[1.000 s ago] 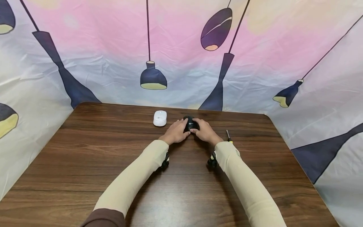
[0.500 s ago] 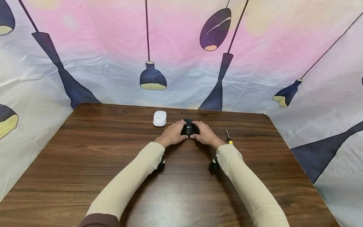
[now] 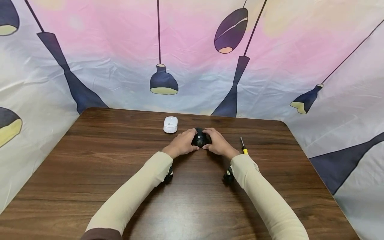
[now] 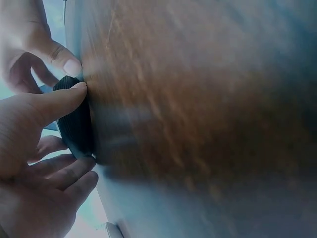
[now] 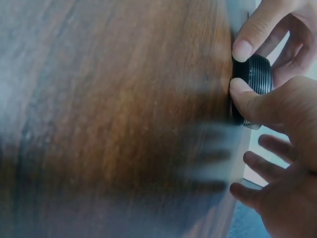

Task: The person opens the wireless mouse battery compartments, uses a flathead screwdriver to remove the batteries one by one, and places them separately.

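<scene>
A black computer mouse (image 3: 199,137) sits between both hands on the dark wooden table (image 3: 120,146), its front facing the far edge. My left hand (image 3: 183,141) grips its left side, the thumb at the rear and fingers further forward. From the other side, my right hand (image 3: 219,141) holds it with thumb and index finger. In the left wrist view, the mouse's ribbed dark side (image 4: 77,126) shows between the left thumb and fingers. The right wrist view has the right thumb (image 5: 240,89) against the mouse's edge, while the other fingers spread away from it.
A white computer mouse (image 3: 170,124) stands to the left of the hands. Right of the right hand lies a screwdriver (image 3: 243,146) with a black and yellow handle, partly hidden by the sleeve. A patterned cloth (image 3: 192,66) hangs behind the table.
Both hands have drawn the black mouse a little nearer to me and slightly left. More of the screwdriver's yellow handle shows now. The white mouse has stayed in place.
</scene>
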Demonstrator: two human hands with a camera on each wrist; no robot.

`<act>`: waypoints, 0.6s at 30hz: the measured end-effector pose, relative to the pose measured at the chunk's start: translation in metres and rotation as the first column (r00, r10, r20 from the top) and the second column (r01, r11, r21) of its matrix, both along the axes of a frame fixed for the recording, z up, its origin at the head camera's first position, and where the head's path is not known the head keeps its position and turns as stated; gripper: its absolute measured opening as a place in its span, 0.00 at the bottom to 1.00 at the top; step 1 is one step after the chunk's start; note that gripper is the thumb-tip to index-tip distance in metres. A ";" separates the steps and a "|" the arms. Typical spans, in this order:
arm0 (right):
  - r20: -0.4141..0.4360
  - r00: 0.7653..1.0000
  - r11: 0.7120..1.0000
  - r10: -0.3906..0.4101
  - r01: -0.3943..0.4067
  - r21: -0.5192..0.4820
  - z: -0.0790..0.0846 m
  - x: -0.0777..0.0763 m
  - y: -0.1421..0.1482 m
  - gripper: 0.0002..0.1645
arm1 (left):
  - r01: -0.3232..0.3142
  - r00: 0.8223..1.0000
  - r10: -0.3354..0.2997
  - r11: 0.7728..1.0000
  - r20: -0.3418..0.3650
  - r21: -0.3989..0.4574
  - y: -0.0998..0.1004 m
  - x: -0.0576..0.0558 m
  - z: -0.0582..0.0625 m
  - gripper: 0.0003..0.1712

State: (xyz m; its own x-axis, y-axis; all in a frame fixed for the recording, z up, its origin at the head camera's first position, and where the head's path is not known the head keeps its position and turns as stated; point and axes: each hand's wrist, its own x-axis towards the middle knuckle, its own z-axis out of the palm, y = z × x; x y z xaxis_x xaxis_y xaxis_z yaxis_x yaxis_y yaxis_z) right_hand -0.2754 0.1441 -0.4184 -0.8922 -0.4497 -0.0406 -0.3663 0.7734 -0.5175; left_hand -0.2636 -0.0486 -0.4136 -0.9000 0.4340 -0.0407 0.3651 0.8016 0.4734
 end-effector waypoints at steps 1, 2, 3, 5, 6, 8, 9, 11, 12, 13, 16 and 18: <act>0.001 1.000 1.000 0.007 -0.007 -0.001 0.001 0.001 -0.001 0.40 | 0.003 1.000 -0.003 1.000 -0.003 -0.002 0.000 0.001 0.000 0.37; 0.002 1.000 1.000 0.015 -0.015 -0.003 0.001 0.002 -0.001 0.40 | 0.006 1.000 -0.006 1.000 -0.005 -0.005 -0.001 0.002 0.000 0.36; 0.003 1.000 1.000 0.020 -0.020 -0.004 0.002 0.003 -0.002 0.40 | 0.008 1.000 -0.008 1.000 -0.006 -0.006 -0.001 0.003 0.001 0.36; 0.005 1.000 1.000 0.028 -0.028 -0.008 0.002 0.005 -0.002 0.40 | 0.013 1.000 -0.013 1.000 -0.013 -0.009 -0.001 0.004 0.001 0.35; 0.003 0.999 0.999 0.031 -0.031 -0.009 0.003 0.006 -0.002 0.41 | 0.014 1.000 -0.015 1.000 -0.016 -0.011 -0.002 0.005 0.001 0.35; -0.003 0.999 0.999 0.035 -0.035 -0.011 0.003 0.008 -0.001 0.41 | 0.019 1.000 -0.019 1.000 -0.023 -0.016 -0.002 0.006 0.002 0.34; -0.006 0.999 0.999 0.037 -0.037 -0.011 0.003 0.009 -0.001 0.41 | 0.021 0.999 -0.022 1.000 -0.026 -0.016 -0.003 0.007 0.002 0.34; -0.008 0.999 0.999 0.041 -0.041 -0.014 0.002 0.010 -0.001 0.41 | 0.025 0.999 -0.025 1.000 -0.029 -0.017 -0.004 0.009 0.002 0.34; -0.008 0.999 0.999 0.044 -0.044 -0.016 0.002 0.011 -0.001 0.41 | 0.026 0.999 -0.026 1.000 -0.031 -0.014 -0.004 0.010 0.002 0.34; -0.007 0.999 0.999 0.047 -0.047 -0.016 0.002 0.012 -0.001 0.41 | 0.026 0.999 -0.026 1.000 -0.033 -0.011 -0.005 0.011 0.003 0.33; -0.008 0.998 0.998 0.056 -0.056 -0.013 0.003 0.015 -0.001 0.41 | 0.028 0.999 -0.028 1.000 -0.039 -0.002 -0.006 0.014 0.004 0.32; -0.012 0.998 0.998 0.059 -0.059 -0.011 0.003 0.016 -0.002 0.40 | 0.033 0.999 -0.033 0.999 -0.042 0.003 -0.006 0.016 0.005 0.32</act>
